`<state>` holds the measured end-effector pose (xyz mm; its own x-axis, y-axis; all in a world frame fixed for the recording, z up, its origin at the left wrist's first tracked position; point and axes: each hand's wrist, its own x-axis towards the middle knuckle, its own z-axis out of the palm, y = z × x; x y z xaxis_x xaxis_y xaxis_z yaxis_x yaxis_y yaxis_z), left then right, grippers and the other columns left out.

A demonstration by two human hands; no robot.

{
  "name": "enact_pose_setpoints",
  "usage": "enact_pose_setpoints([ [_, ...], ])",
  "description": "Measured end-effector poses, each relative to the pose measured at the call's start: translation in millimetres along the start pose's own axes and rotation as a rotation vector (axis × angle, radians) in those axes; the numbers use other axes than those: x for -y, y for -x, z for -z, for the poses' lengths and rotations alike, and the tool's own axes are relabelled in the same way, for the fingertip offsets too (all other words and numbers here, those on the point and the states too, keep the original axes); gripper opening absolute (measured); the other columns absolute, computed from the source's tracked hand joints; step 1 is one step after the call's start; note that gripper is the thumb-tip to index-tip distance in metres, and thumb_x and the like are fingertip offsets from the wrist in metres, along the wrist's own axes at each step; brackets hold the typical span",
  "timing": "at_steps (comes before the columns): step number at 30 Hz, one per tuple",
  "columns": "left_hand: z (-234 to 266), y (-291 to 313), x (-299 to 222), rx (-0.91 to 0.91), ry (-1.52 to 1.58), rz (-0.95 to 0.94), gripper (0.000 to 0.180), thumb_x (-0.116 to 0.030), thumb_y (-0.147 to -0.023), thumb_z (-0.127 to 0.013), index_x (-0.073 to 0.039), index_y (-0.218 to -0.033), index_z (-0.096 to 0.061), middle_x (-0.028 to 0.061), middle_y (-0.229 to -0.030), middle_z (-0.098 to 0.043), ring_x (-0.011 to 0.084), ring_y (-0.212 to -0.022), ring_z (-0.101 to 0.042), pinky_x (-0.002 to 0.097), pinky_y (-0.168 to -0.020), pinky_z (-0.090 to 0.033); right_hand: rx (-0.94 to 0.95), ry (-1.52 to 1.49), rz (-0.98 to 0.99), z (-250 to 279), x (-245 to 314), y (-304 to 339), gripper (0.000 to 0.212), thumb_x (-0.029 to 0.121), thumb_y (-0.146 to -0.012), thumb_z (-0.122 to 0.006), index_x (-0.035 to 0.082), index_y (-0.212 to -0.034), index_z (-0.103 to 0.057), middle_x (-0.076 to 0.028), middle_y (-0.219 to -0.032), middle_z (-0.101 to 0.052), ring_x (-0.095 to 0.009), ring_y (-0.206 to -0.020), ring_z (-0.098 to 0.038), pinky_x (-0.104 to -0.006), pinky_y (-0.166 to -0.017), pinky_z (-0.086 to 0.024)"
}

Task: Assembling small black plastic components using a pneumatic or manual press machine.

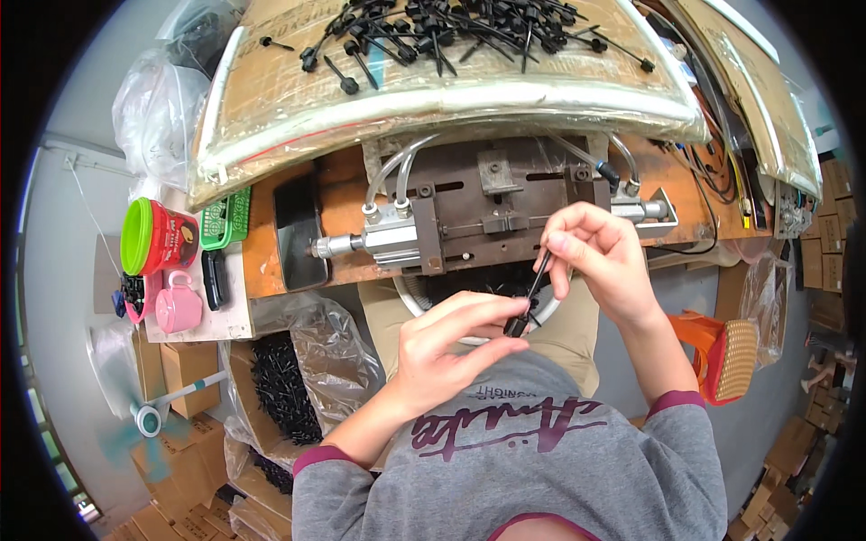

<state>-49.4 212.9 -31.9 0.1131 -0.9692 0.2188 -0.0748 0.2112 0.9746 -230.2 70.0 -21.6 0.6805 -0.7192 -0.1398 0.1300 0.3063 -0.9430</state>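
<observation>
Between my two hands, above my lap and just in front of the bench, is a thin black rod-like part [538,276] with a thicker end. My left hand [437,350] has its fingertips and thumb closed round the thick lower end. The slim upper end is pinched in my right hand [600,261]. Close beyond my hands sits a metal clamping fixture [532,243] with an air cylinder [392,236] on its left and a second cylinder [639,209] on its right. A small dark block [505,223] stands at its middle.
A cardboard-covered shelf [271,99] overhangs the fixture, bearing a heap of similar black parts [442,32]. At left are a phone [300,225], red-green tub [158,236], pink cup [179,302] and fan [149,419]. Below lies a carton of black parts [284,388]; an orange stool [722,356] is right.
</observation>
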Motion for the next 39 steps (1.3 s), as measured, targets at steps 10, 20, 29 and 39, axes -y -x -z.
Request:
enact_pose_setpoints([
  [10,-16,-18,42,0.000,-0.750,-0.274,0.028,-0.006,-0.076,-0.082,0.000,-0.100,-0.071,0.0180,-0.137,-0.061,0.0217,-0.082,-0.072,0.0288,-0.072,-0.058,-0.376,1.361,0.734,14,77,-156,0.017,0.013,-0.084,-0.070,-0.002,-0.093,-0.068,-0.018,-0.101,-0.062,-0.036,-0.099,-0.064,-0.0438,-0.087,-0.053],
  [20,-22,-33,56,0.016,-1.043,-0.334,0.027,-0.014,-0.071,-0.083,-0.006,-0.094,-0.072,0.0123,-0.129,-0.068,0.0183,-0.064,-0.068,0.0274,-0.060,-0.053,-0.264,1.309,0.588,17,82,-159,0.027,0.023,-0.083,-0.076,0.000,-0.093,-0.067,-0.017,-0.086,-0.065,-0.034,-0.088,-0.066,-0.0426,-0.079,-0.053],
  [29,-19,-46,30,-0.091,-0.801,-0.322,0.044,-0.015,-0.073,-0.086,-0.004,-0.112,-0.070,0.0157,-0.131,-0.066,0.0215,-0.074,-0.071,0.0315,-0.069,-0.058,-0.281,0.424,0.341,32,73,-109,0.026,0.022,-0.092,-0.074,0.000,-0.103,-0.067,-0.002,-0.083,-0.067,-0.009,-0.072,-0.067,-0.0217,-0.062,-0.052],
  [39,9,-105,-5,-0.303,-0.587,-0.573,0.042,0.004,-0.081,-0.075,-0.001,-0.121,-0.066,0.0183,-0.113,-0.068,0.0289,-0.087,-0.071,0.0351,-0.071,-0.056,0.110,0.260,0.117,-14,82,-75,0.024,0.023,-0.092,-0.075,0.002,-0.098,-0.066,-0.002,-0.081,-0.070,-0.006,-0.068,-0.065,-0.0191,-0.059,-0.050],
])
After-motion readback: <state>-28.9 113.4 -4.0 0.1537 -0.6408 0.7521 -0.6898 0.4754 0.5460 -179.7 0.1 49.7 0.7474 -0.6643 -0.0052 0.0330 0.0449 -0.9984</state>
